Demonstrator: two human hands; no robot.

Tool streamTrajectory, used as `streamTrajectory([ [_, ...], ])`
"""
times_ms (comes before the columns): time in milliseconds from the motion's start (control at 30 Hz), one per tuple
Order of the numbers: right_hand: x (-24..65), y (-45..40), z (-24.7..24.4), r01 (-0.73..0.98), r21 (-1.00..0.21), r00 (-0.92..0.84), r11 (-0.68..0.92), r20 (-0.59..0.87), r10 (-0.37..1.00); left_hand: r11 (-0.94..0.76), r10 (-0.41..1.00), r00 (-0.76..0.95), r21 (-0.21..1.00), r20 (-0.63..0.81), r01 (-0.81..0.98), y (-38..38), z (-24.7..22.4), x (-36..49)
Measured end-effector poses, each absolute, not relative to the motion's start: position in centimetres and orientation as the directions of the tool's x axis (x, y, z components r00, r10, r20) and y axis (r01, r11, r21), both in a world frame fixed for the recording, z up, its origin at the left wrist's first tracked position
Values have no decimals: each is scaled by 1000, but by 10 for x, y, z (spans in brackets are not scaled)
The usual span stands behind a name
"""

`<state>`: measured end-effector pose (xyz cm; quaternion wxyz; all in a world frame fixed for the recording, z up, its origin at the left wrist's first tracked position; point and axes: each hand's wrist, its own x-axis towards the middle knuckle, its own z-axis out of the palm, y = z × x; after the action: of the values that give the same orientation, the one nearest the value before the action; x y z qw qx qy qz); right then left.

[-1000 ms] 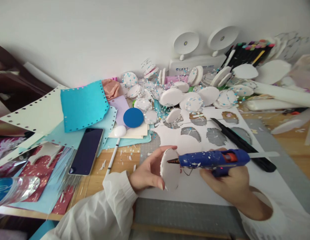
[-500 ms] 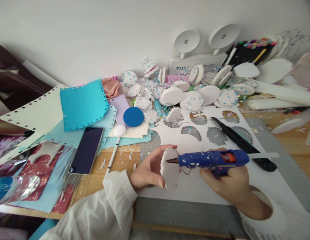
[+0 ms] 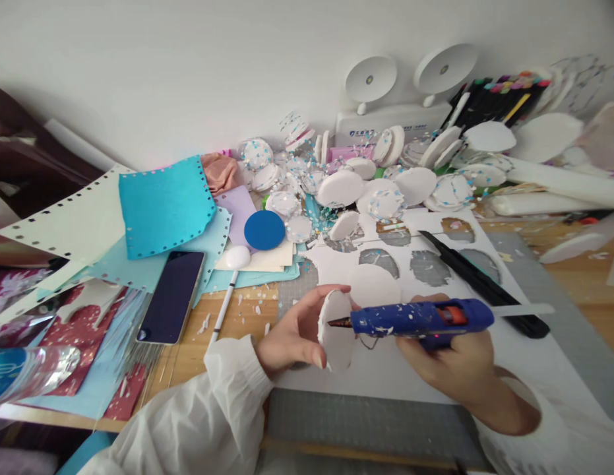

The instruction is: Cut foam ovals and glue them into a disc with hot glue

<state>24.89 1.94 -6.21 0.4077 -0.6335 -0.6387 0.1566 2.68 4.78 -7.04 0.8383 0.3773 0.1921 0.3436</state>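
A white foam disc (image 3: pixel 337 346) stands on edge between the thumb and fingers of my left hand (image 3: pixel 294 333), its flat face turned to the right. My right hand (image 3: pixel 450 363) is wrapped round the handle of a blue glue gun (image 3: pixel 415 318), which lies level and points left. The dark nozzle tip is at the disc's face, on its upper part; whether it touches cannot be told. A clear glue stick (image 3: pixel 524 309) sticks out of the gun's back end. Beneath both hands lies a white foam sheet (image 3: pixel 410 369) with oval holes cut in it.
A black utility knife (image 3: pixel 485 287) rests on the sheet at the right. White discs with blue-beaded wire (image 3: pixel 386 201) are heaped behind. To the left are a phone (image 3: pixel 171 297), a white pen (image 3: pixel 223 307), a blue disc (image 3: pixel 264 230), coloured sheets (image 3: pixel 165 208) and a plastic bottle (image 3: pixel 34 369).
The nozzle has shifted very slightly left and down across the disc's face. Both hands keep their holds.
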Motion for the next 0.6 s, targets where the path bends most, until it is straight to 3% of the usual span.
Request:
streamTrajectory([
  [100,250,19,-62,707,-628,16,326,474,880,487,721,690,756,-65,-437,47,-70,27],
  [233,249,20,-57,690,-598,-73,409,505,860,495,718,694,743,-58,-451,47,-71,27],
  [600,251,17,-63,621,-718,-70,315,350,934,494,734,675,739,-74,-457,47,-72,28],
])
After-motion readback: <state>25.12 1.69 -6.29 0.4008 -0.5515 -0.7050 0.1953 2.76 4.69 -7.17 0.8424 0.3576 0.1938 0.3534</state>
